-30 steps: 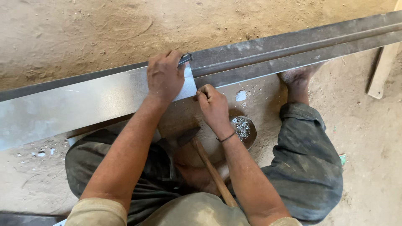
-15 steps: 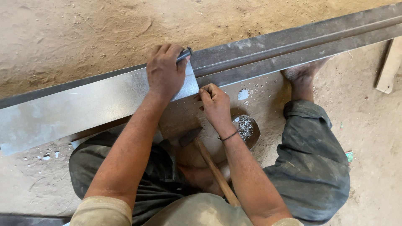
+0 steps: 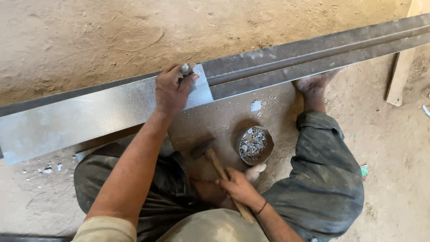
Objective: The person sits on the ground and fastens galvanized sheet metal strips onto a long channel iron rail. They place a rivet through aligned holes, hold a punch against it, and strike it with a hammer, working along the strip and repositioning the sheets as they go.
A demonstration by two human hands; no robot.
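My left hand [image 3: 172,89] presses on the end of a shiny galvanised sheet strip [image 3: 80,118] and grips a short metal punch [image 3: 185,69] upright against it. The strip overlaps a long dark steel beam [image 3: 313,51] that runs across the ground. My right hand [image 3: 237,186] is closed around the wooden handle of a hammer [image 3: 210,154], which lies low between my knees. Just right of the hammer head stands a small round tin [image 3: 254,144] filled with metal rivets or scraps.
I sit on sandy ground with my bare foot [image 3: 313,83] braced against the beam. A flat metal plate [image 3: 233,116] lies under the tin. A wooden plank [image 3: 401,76] lies at the far right. Small white chips [image 3: 47,169] are scattered at the left.
My right hand left the sheet's edge, dropped back toward my lap and took hold of the hammer handle. The left hand stayed on the strip with the punch.
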